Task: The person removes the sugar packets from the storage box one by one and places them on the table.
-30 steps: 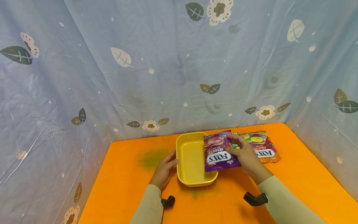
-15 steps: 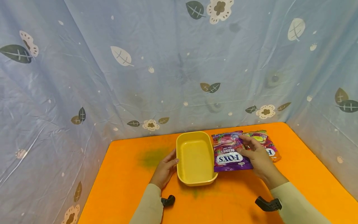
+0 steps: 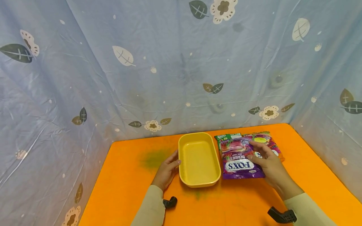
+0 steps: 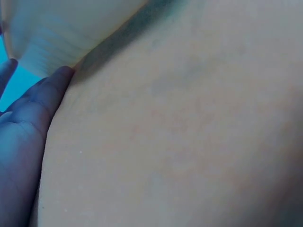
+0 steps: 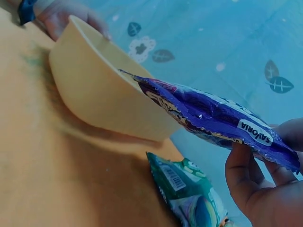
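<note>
A yellow rectangular tub [image 3: 199, 158] stands on the orange table [image 3: 130, 185]. My left hand [image 3: 167, 171] rests against its left wall with straight fingers [image 4: 52, 90]. My right hand [image 3: 268, 163] pinches a purple Fox's Berries candy bag [image 3: 240, 158] by its right edge and holds it just right of the tub. In the right wrist view the purple bag [image 5: 213, 118] hangs above the table, over a green candy bag [image 5: 189, 194] and beside the tub [image 5: 99, 99]. A green bag [image 3: 227, 137] and an orange-red bag [image 3: 268, 142] lie under and behind it.
A blue cloth with leaf and flower prints [image 3: 169, 62] walls in the table at the back and both sides. A green smudge [image 3: 154, 158] marks the table left of the tub. Bare orange surface lies in front of the tub.
My right hand has carried the purple bag to the right, off the tub's right rim and over the other bags. The left hand and tub have stayed put.
</note>
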Action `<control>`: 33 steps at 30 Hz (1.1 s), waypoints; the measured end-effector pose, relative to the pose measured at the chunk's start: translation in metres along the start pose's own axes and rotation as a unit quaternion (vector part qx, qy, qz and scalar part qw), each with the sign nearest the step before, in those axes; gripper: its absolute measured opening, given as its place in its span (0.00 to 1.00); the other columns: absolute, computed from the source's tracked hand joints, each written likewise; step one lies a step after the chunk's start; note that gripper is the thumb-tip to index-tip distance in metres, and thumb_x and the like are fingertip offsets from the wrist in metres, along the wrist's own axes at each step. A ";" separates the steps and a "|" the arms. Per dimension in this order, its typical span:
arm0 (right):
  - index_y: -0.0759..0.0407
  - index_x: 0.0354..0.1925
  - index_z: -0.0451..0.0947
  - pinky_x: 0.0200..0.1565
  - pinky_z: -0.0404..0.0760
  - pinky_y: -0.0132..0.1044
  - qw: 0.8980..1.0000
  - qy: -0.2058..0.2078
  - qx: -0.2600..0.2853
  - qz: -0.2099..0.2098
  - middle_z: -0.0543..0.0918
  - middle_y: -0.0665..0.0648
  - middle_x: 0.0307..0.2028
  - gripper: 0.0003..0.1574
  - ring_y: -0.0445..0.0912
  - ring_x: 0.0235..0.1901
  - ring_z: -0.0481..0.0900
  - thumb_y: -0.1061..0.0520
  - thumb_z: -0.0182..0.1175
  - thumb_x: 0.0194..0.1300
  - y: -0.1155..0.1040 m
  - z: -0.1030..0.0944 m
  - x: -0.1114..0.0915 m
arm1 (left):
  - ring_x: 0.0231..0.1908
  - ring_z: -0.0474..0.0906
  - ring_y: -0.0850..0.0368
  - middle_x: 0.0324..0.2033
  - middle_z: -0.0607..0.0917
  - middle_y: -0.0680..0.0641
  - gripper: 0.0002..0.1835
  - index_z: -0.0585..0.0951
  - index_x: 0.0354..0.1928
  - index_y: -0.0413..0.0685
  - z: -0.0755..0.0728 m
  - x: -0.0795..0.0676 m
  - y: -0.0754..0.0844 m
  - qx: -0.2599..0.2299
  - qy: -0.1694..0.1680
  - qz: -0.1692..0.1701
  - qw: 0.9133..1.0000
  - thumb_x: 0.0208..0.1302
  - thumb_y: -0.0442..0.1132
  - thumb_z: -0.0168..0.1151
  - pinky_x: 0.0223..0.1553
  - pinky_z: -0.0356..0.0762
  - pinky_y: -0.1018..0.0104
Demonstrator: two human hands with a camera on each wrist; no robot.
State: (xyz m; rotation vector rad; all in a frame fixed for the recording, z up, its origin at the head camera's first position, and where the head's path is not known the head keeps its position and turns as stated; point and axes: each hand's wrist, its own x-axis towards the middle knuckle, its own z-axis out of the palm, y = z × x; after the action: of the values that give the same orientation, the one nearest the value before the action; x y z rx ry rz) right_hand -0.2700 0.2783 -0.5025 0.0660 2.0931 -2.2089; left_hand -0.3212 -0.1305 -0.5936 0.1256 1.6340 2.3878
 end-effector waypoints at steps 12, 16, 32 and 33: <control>0.40 0.73 0.75 0.47 0.90 0.42 0.999 -0.005 0.041 0.002 0.68 0.55 0.60 0.31 0.46 0.49 0.83 0.65 0.60 0.81 0.024 -0.016 -0.013 | 0.76 0.69 0.43 0.82 0.64 0.43 0.35 0.66 0.84 0.49 0.001 -0.001 0.003 -0.007 0.003 -0.005 1.000 0.80 0.31 0.62 0.67 0.78 0.52; 0.36 0.70 0.77 0.47 0.91 0.42 0.999 -0.008 0.044 0.013 0.70 0.52 0.58 0.30 0.45 0.48 0.84 0.65 0.60 0.82 0.038 -0.021 -0.017 | 0.77 0.67 0.42 0.83 0.62 0.41 0.35 0.65 0.85 0.48 0.000 0.000 0.002 -0.003 -0.002 -0.001 1.000 0.80 0.30 0.61 0.67 0.77 0.53; 0.39 0.75 0.73 0.53 0.89 0.45 0.996 -0.022 0.073 0.044 0.73 0.52 0.60 0.31 0.48 0.53 0.83 0.65 0.59 0.83 0.069 -0.028 -0.028 | 0.76 0.67 0.41 0.83 0.62 0.41 0.35 0.64 0.85 0.46 0.001 0.001 0.001 -0.006 0.001 0.001 1.000 0.80 0.30 0.61 0.67 0.78 0.52; 0.39 0.75 0.73 0.53 0.89 0.45 0.996 -0.021 0.068 0.050 0.72 0.53 0.60 0.31 0.48 0.53 0.82 0.64 0.59 0.82 0.070 -0.028 -0.028 | 0.76 0.67 0.41 0.83 0.62 0.40 0.35 0.64 0.85 0.46 0.001 0.001 0.001 -0.004 0.000 0.003 1.000 0.80 0.30 0.60 0.67 0.78 0.52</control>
State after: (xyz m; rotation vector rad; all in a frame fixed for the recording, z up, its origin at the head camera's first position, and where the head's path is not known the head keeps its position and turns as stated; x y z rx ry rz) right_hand -0.2356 0.3042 -0.5708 0.1299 1.8741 -2.2689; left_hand -0.3219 -0.1298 -0.5924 0.1295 1.6268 2.3970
